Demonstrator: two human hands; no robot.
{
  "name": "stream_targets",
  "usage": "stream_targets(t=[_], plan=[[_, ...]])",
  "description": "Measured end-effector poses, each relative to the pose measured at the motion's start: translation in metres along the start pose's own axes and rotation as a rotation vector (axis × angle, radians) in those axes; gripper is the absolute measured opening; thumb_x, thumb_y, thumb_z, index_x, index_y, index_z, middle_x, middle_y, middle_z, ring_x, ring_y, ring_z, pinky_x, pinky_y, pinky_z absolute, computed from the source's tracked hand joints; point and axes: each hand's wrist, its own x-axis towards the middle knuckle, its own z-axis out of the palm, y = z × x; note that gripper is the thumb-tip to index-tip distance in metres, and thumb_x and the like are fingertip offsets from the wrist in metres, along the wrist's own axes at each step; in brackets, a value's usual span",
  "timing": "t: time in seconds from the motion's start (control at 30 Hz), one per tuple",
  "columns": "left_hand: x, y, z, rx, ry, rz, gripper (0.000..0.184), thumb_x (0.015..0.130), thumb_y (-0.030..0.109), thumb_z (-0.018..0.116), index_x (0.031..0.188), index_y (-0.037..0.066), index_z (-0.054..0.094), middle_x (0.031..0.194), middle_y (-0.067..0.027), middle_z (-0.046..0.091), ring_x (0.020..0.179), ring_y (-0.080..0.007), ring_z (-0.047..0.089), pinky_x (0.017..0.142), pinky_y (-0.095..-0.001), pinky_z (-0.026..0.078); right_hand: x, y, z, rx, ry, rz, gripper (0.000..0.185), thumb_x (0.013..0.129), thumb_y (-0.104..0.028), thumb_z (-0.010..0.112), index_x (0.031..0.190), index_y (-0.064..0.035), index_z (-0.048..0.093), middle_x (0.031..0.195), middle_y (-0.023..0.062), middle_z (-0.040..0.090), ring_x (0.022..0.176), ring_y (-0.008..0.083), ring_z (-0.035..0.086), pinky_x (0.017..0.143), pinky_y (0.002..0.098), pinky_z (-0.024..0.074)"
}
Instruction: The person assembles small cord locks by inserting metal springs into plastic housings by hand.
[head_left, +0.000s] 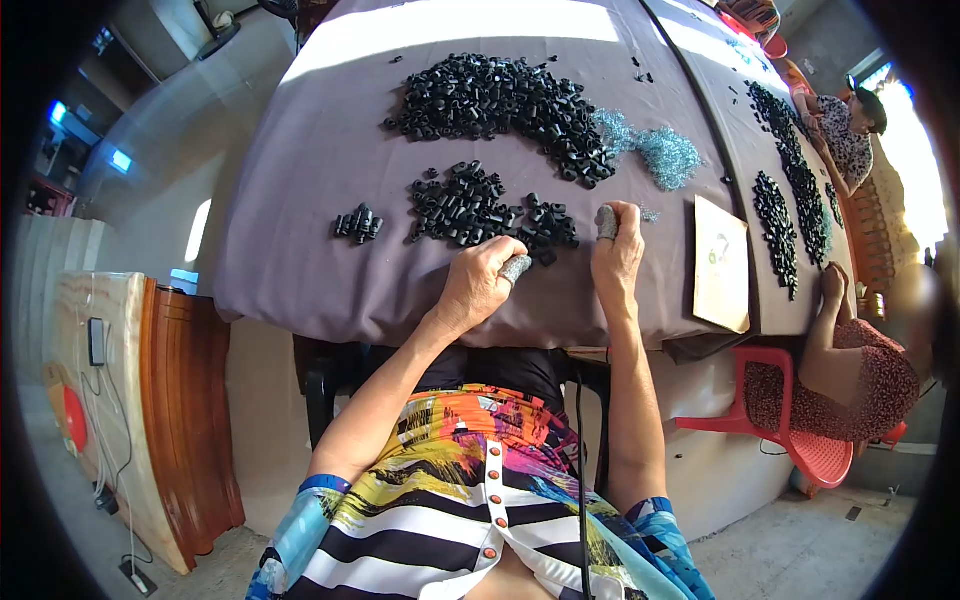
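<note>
Small black pieces lie on the grey cloth in a large heap (490, 100), a smaller heap (460, 205) and a little cluster (357, 224) at the left. My left hand (482, 280) is closed at the near edge of the smaller heap, a grey covering on one finger; what its fingertips hold, if anything, is too small to tell. To its right, my right hand (618, 250) is closed and raised near a few tiny clear bits, also with a grey finger covering; its grip is hidden. A pile of small clear-blue pieces (668, 158) lies beyond it.
A tan board (721, 264) lies right of my hands. Farther right, two people sit beside more black heaps (776, 232), one on a red chair (790, 420). A wooden cabinet (185, 420) with cables on top stands at the left.
</note>
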Motion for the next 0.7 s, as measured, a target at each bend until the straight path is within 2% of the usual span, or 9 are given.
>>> stream_targets(t=[0.07, 0.1, 0.2, 0.23, 0.43, 0.53, 0.7], plan=[[0.0, 0.0, 0.0, 0.004, 0.004, 0.003, 0.014, 0.072, -0.004, 0.059, 0.085, 0.002, 0.057, 0.078, -0.0122, 0.061, 0.071, -0.0282, 0.061, 0.061, -0.0334, 0.048, -0.006, -0.001, 0.004, 0.097, -0.022, 0.044, 0.027, 0.07, 0.01, 0.043, 0.094, -0.0008, 0.05, 0.084, 0.0167, 0.055, 0.082, 0.0336, 0.054, 0.075, 0.0381, 0.0433], [0.0, 0.0, 0.0, 0.008, 0.006, 0.006, 0.014, 0.072, -0.004, 0.059, 0.085, 0.002, 0.057, 0.078, -0.0123, 0.061, 0.071, -0.0286, 0.061, 0.061, -0.0334, 0.048, -0.008, 0.0, 0.006, 0.1, -0.029, -0.004, 0.03, 0.07, 0.013, 0.043, 0.096, -0.0003, 0.051, 0.084, 0.0148, 0.055, 0.084, 0.0295, 0.055, 0.077, 0.0343, 0.0443], [-0.001, 0.001, -0.001, 0.02, 0.007, 0.014, 0.014, 0.072, -0.005, 0.059, 0.085, 0.001, 0.056, 0.077, -0.0125, 0.06, 0.072, -0.0296, 0.061, 0.061, -0.0339, 0.048, -0.012, -0.004, 0.004, 0.155, -0.023, 0.008, 0.033, 0.07, 0.015, 0.043, 0.097, -0.0003, 0.054, 0.086, 0.0121, 0.055, 0.084, 0.0247, 0.056, 0.076, 0.0308, 0.045], [-0.001, 0.001, -0.001, 0.021, 0.004, 0.022, 0.014, 0.072, -0.005, 0.059, 0.085, 0.001, 0.056, 0.077, -0.0125, 0.06, 0.071, -0.0295, 0.061, 0.06, -0.0339, 0.048, -0.012, 0.005, 0.006, 0.179, -0.028, 0.023, 0.034, 0.072, 0.015, 0.046, 0.1, -0.001, 0.056, 0.088, 0.0079, 0.058, 0.083, 0.0181, 0.057, 0.076, 0.027, 0.0455], [0.0, 0.007, 0.0, 0.096, 0.0, 0.102, 0.015, 0.072, -0.006, 0.059, 0.085, 0.001, 0.056, 0.076, -0.0122, 0.06, 0.069, -0.0282, 0.061, 0.058, -0.033, 0.047, -0.011, 0.004, 0.001, 0.351, -0.075, 0.21, 0.025, 0.08, 0.005, 0.055, 0.103, -0.0027, 0.058, 0.085, 0.002, 0.062, 0.081, 0.0095, 0.057, 0.075, 0.023, 0.046], [0.0, 0.008, 0.001, 0.06, 0.017, 0.092, 0.016, 0.072, -0.007, 0.058, 0.086, 0.001, 0.057, 0.075, -0.0121, 0.06, 0.067, -0.0256, 0.061, 0.057, -0.0315, 0.047, -0.012, 0.012, 0.006, 0.543, -0.041, 0.277, 0.019, 0.081, 0.004, 0.056, 0.099, -0.0023, 0.06, 0.085, 0.0026, 0.063, 0.08, 0.0088, 0.058, 0.073, 0.0224, 0.0471], [0.013, 0.015, 0.002, -0.033, 0.036, -0.005, 0.016, 0.073, -0.008, 0.055, 0.087, 0.001, 0.058, 0.074, -0.012, 0.062, 0.065, -0.0195, 0.062, 0.058, -0.0284, 0.047, -0.012, 0.012, 0.005, 0.651, -0.088, 0.287, 0.018, 0.08, 0.007, 0.054, 0.095, -0.0011, 0.061, 0.085, 0.0039, 0.063, 0.076, 0.0091, 0.058, 0.07, 0.0224, 0.0489]])
